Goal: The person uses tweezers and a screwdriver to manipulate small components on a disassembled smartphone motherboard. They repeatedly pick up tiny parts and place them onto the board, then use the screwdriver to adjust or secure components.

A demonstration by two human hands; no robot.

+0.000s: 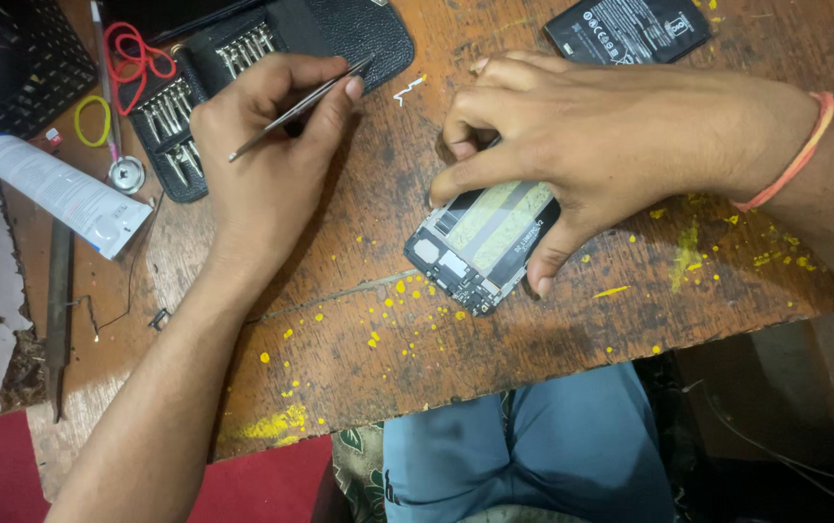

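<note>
My left hand (267,145) grips metal tweezers (293,109), tips pointing left, over the worn wooden table (494,349). It hovers just right of a black pouch of small screwdriver bits (185,107). My right hand (591,131), with an orange band on the wrist, presses down on an opened phone (480,242) that lies back-side up with its circuit board and yellow adhesive strips showing. Fingers and thumb hold the phone's edges. A black phone battery (630,29) lies at the table's far edge, beyond the right hand.
A white glue tube with a blue cap (59,189) lies at the left, near a metal file (57,310), a yellow ring (92,121) and red loops (136,53). A small white scrap (407,89) sits between the hands. My knees in blue trousers (533,446) show below the table edge.
</note>
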